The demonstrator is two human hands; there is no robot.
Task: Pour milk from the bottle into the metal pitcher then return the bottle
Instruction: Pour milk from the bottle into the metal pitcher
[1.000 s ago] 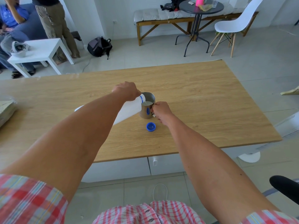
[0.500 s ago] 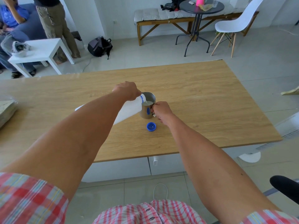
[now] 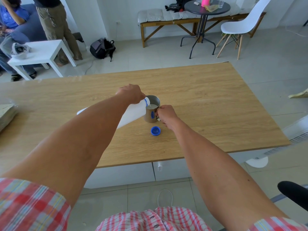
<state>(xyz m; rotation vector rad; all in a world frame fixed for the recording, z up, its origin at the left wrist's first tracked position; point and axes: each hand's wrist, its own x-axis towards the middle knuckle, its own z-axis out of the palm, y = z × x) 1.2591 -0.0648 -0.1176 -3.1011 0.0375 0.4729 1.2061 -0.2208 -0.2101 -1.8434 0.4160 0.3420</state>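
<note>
The bottle (image 3: 133, 113) is white plastic, smooth and unlabelled on the side that shows, with a blue ring at its neck. It lies steeply tipped, its base up and to the left of the pitcher (image 3: 152, 112), its open mouth resting at the pitcher's left rim. The left hand (image 3: 131, 93) is wrapped around the bottle's shoulder, fingers closed over the top of it. A thin white stream runs from the mouth into the pitcher.

The pitcher is a short steel cylinder standing upright on the table (image 3: 216, 105), with a small blue mark on its near wall and milk pooled inside, perhaps about halfway up, though the glare makes the level hard to judge. The right hand (image 3: 165, 114) is curled shut at the pitcher's right side, fingers pinched on its handle.

The cap (image 3: 156, 131), blue and lying open side up, sits on the table just in front of the pitcher, apart from it.
</note>
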